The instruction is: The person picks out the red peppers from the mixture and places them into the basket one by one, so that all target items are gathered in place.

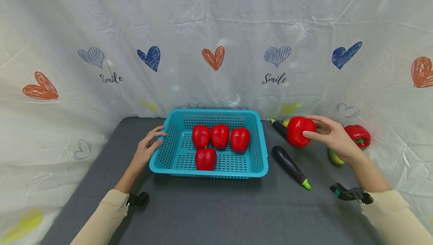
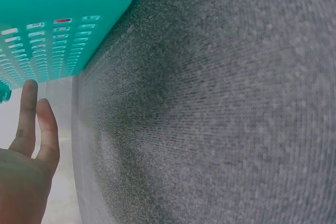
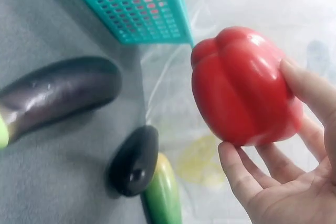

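My right hand (image 1: 333, 138) holds a red bell pepper (image 1: 300, 131) between thumb and fingers, to the right of the basket. In the right wrist view the bell pepper (image 3: 241, 87) is lifted, with the thumb on one side and the fingertips on the other. A turquoise plastic basket (image 1: 209, 173) stands mid-table with several red bell peppers (image 1: 239, 140) in it. At the basket's left rim is my left hand (image 1: 147, 149), fingers extended and nothing in its grasp. The left wrist view shows two fingers (image 2: 48, 129) close to the perforated wall; whether they touch it, I cannot tell.
One eggplant (image 1: 290, 165) lies right of the basket; another eggplant (image 1: 278, 127) sits behind it beside a yellow-green vegetable (image 3: 164, 192). Farther right are a red bell pepper (image 1: 358, 136) and a green-yellow vegetable (image 1: 335, 157), partly hidden. A heart-printed curtain (image 1: 182, 83) hangs behind.
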A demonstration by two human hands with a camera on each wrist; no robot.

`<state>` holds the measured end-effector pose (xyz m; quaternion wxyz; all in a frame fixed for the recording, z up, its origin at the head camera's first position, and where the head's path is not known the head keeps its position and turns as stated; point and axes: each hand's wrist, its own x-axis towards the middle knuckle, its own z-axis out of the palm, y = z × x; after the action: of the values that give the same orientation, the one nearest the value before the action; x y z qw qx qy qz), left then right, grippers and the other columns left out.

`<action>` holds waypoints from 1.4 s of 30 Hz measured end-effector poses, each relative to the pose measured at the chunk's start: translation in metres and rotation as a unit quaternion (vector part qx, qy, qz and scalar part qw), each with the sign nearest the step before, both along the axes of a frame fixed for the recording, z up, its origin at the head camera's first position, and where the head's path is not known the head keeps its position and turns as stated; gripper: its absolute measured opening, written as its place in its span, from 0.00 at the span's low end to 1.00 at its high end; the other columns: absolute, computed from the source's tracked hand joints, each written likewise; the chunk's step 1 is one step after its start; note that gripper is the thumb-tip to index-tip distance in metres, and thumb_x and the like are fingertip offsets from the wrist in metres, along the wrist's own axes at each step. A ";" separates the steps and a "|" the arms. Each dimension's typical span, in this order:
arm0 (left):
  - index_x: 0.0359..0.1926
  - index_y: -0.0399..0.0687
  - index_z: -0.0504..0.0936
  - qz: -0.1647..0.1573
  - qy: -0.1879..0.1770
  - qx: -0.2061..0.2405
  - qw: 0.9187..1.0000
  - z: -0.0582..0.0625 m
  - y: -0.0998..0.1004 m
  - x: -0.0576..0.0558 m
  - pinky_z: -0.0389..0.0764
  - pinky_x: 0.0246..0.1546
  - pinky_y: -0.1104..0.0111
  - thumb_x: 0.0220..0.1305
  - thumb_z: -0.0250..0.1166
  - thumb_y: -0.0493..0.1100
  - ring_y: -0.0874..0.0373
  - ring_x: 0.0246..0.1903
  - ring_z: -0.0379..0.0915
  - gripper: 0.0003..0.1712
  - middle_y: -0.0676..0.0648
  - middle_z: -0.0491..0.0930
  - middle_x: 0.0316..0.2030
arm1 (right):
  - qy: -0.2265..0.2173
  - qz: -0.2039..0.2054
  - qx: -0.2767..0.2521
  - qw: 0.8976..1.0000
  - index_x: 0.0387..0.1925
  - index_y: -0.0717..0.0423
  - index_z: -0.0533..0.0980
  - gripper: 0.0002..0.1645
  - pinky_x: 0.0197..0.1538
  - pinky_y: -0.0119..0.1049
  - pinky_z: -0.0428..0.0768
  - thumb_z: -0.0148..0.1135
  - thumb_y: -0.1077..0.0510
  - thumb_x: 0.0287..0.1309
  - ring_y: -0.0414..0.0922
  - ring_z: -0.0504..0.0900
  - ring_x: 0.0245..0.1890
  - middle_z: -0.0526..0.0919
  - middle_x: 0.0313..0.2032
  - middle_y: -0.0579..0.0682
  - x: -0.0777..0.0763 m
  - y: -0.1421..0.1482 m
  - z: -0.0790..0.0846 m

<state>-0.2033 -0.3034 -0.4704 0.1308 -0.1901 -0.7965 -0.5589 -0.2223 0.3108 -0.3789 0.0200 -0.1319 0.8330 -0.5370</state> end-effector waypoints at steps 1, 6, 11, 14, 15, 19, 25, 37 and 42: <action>0.60 0.29 0.77 0.000 0.000 0.000 1.000 0.000 0.000 0.000 0.72 0.52 0.72 0.78 0.52 0.32 0.54 0.68 0.60 0.16 0.39 0.60 0.74 | -0.003 0.000 -0.002 1.000 0.69 0.53 0.71 0.30 0.45 0.39 0.84 0.67 0.57 0.68 0.42 0.83 0.50 0.76 0.58 0.52 0.000 -0.003 0.001; 0.60 0.29 0.77 -0.001 0.002 0.001 1.000 0.000 0.000 0.000 0.73 0.52 0.72 0.78 0.52 0.32 0.56 0.67 0.62 0.16 0.38 0.60 0.73 | -0.005 0.011 0.017 1.000 0.71 0.52 0.69 0.33 0.46 0.37 0.82 0.67 0.54 0.68 0.52 0.79 0.55 0.73 0.62 0.56 -0.003 -0.016 0.007; 0.60 0.30 0.77 0.002 0.005 -0.002 1.000 0.001 0.001 -0.001 0.73 0.52 0.72 0.78 0.52 0.32 0.56 0.67 0.62 0.16 0.38 0.60 0.73 | 0.006 0.023 0.027 0.999 0.72 0.54 0.67 0.36 0.46 0.36 0.82 0.67 0.52 0.68 0.63 0.76 0.58 0.71 0.65 0.60 -0.006 -0.025 0.010; 0.60 0.30 0.77 0.004 0.004 -0.003 1.000 0.001 0.002 -0.001 0.72 0.52 0.72 0.78 0.53 0.32 0.58 0.66 0.63 0.16 0.39 0.60 0.73 | 0.018 0.027 0.028 0.999 0.72 0.55 0.67 0.36 0.47 0.37 0.82 0.68 0.53 0.67 0.63 0.76 0.58 0.71 0.65 0.60 -0.010 -0.032 0.012; 0.60 0.31 0.77 0.004 0.004 -0.003 1.000 0.001 0.002 -0.001 0.72 0.52 0.72 0.78 0.53 0.32 0.58 0.66 0.63 0.16 0.39 0.60 0.73 | 0.023 0.030 0.029 0.999 0.72 0.56 0.67 0.36 0.47 0.38 0.82 0.68 0.53 0.67 0.63 0.77 0.57 0.71 0.64 0.60 -0.011 -0.035 0.012; 0.60 0.30 0.77 0.005 0.003 0.002 1.000 0.003 0.003 0.000 0.73 0.52 0.72 0.78 0.53 0.31 0.58 0.66 0.63 0.16 0.39 0.60 0.73 | 0.027 0.045 0.017 0.998 0.71 0.58 0.68 0.36 0.47 0.39 0.83 0.69 0.56 0.66 0.63 0.78 0.57 0.73 0.63 0.61 -0.015 -0.045 0.014; 0.59 0.28 0.77 0.002 0.008 0.006 1.000 0.005 0.004 0.002 0.73 0.52 0.73 0.78 0.53 0.31 0.47 0.67 0.61 0.15 0.36 0.60 0.73 | 0.016 0.069 0.002 0.997 0.71 0.60 0.68 0.36 0.46 0.38 0.83 0.69 0.56 0.65 0.64 0.77 0.57 0.72 0.64 0.61 -0.018 -0.062 0.019; 0.59 0.28 0.77 0.001 0.009 0.006 1.000 0.004 0.004 0.002 0.73 0.51 0.73 0.78 0.52 0.30 0.39 0.68 0.59 0.16 0.36 0.60 0.73 | 0.021 0.120 -0.024 0.992 0.66 0.59 0.73 0.31 0.47 0.46 0.84 0.70 0.60 0.64 0.60 0.79 0.53 0.75 0.60 0.58 -0.026 -0.094 0.019; 0.59 0.28 0.76 -0.001 0.018 -0.001 1.000 0.005 0.003 0.003 0.73 0.51 0.72 0.77 0.53 0.29 0.38 0.69 0.58 0.16 0.33 0.60 0.73 | 0.019 0.143 -0.030 0.989 0.66 0.59 0.73 0.32 0.47 0.48 0.84 0.71 0.61 0.62 0.60 0.79 0.53 0.75 0.60 0.58 -0.028 -0.107 0.017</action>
<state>-0.2008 -0.3001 -0.4652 0.1437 -0.2012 -0.7945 -0.5547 -0.2505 0.2038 -0.3624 0.0769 -0.2606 0.7895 -0.5503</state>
